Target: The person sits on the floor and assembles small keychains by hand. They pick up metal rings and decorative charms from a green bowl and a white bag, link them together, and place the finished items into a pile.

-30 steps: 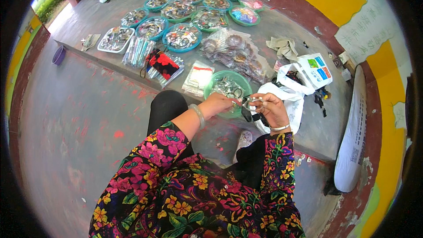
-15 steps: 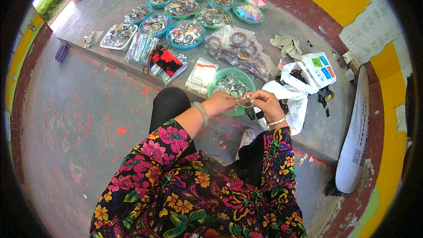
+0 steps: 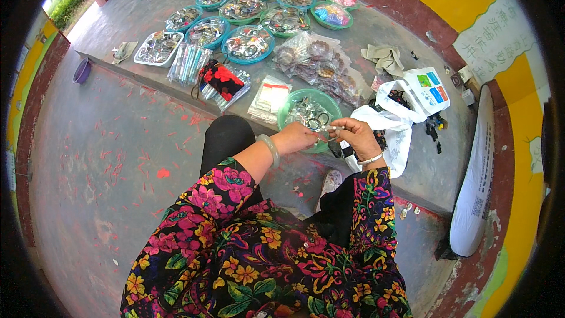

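Note:
My left hand (image 3: 296,137) and my right hand (image 3: 356,135) meet over the near rim of a green basin (image 3: 285,106). Between their fingertips stretches a thin, pale bracelet-like loop (image 3: 329,136), with a small light bead or clasp by the right thumb; its exact kind is too small to make out. Both hands pinch it, the left with its knuckles up and fingertips partly hidden. Small packets with dark rings (image 3: 314,122) fill the basin. A jade-like bangle circles my left wrist, a pale band my right.
Several basins of packaged trinkets (image 3: 248,43) cover the raised ledge ahead. Nearer are clear bags of brown bead strands (image 3: 321,62), a stack of white packets (image 3: 269,100), a red-and-black pouch (image 3: 222,80) and a white plastic bag (image 3: 393,129). A long silvery panel (image 3: 474,182) leans at right.
My right hand has shifted slightly, and the loop between the fingers looks narrower and more drawn out. My left hand stays nearly in place.

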`<state>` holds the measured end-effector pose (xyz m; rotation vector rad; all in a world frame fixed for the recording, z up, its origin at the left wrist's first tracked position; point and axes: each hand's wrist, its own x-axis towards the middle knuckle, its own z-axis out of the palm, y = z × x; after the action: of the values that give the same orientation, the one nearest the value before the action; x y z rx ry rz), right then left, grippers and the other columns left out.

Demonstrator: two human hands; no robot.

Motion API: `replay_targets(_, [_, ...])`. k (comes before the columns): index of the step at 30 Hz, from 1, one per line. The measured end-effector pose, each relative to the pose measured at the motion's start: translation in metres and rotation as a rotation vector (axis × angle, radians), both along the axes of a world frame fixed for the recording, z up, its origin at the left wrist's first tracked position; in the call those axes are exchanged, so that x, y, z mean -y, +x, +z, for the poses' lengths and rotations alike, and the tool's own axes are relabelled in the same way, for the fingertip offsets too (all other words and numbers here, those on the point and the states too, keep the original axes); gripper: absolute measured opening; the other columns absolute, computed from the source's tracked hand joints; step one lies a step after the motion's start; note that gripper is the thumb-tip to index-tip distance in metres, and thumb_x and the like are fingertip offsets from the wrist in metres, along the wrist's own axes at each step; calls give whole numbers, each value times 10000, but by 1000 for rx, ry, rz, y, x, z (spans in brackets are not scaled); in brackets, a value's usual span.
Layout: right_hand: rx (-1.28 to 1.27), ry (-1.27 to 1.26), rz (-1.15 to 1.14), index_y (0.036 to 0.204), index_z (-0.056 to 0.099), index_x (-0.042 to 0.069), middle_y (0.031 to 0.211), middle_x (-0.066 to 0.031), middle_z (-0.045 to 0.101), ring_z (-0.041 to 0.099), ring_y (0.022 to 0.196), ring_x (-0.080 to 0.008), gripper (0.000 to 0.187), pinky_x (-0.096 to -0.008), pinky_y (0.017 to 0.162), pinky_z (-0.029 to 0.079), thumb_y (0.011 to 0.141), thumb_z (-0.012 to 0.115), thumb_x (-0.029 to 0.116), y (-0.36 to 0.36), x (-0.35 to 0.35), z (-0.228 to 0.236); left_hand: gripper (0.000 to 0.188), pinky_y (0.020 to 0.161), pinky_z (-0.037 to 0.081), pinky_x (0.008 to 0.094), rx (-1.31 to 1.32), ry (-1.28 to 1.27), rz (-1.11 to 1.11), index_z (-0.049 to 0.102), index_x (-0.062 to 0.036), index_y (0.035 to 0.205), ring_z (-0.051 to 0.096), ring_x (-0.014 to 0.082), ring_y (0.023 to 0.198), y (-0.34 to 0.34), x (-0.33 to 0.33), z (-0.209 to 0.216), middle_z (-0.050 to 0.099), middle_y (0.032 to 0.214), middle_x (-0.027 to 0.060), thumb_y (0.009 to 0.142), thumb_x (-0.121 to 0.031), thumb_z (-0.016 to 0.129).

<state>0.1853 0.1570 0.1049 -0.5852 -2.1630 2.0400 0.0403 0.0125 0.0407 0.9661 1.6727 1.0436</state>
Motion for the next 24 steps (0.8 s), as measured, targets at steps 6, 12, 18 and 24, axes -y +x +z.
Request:
replay_targets(6, [-104,257,38,1046,605,76,920,-31,579,548,750,-106,301,-227,659,451,751,576,29,-1,7,2,293,501,402,285,44,26,-15,628,-23,696,486,134,493,0,-2,-6,527,518,51,775,-284,522])
replay_targets(12, [-52,248,114,903,650,28,861,-40,590,550,727,-108,180,-233,644,450,736,587,3,-1,0,-1,282,514,401,266,-26,-22,-64,640,-12,735,481,105,543,0,2,12,542,576,29,799,-264,530])
replay_targets(18, [-114,536,143,874,634,2,807,-89,612,588,707,-156,175,-242,639,456,702,601,-3,-5,9,-7,282,561,428,310,-159,-30,-86,640,-33,758,537,185,580,1,3,18,585,624,92,785,-283,512])
replay_targets(24, [-122,688,31,964,592,21,794,-93,601,585,694,-178,276,-265,634,461,689,600,1,-10,21,-8,293,568,435,328,-200,-6,-118,623,-20,781,541,197,594,3,2,18,576,627,105,803,-272,474])
